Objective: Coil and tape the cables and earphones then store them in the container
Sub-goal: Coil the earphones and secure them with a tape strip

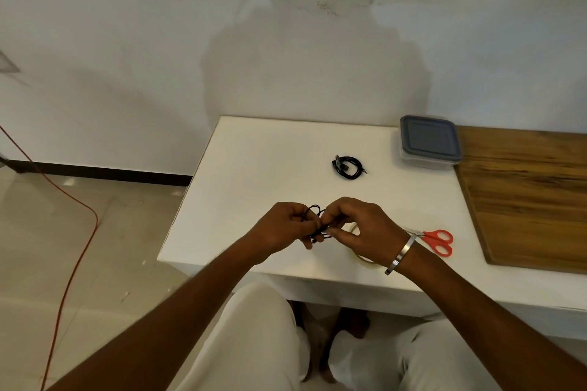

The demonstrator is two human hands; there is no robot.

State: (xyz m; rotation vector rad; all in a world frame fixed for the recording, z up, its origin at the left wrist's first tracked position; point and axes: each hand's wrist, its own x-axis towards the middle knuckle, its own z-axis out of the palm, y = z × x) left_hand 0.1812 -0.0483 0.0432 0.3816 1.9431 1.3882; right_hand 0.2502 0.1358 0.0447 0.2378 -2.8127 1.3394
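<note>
The left hand [286, 225] and right hand [355, 225] meet over the white table [254, 168], fingers of both curled and pinching a small bundle of black cable [314, 211] between them. Under the right hand lies a tape roll [360, 259], mostly hidden. Just right of its wrist sit red-handled scissors [436, 241]. Beyond the hands rests a coiled black cable [347, 167]; farther right stands the lidded container [430, 141].

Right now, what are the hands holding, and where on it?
Both hands hold one black cable bunched into small loops: the left hand pinches the left side of the bundle, the right hand the right side.
</note>
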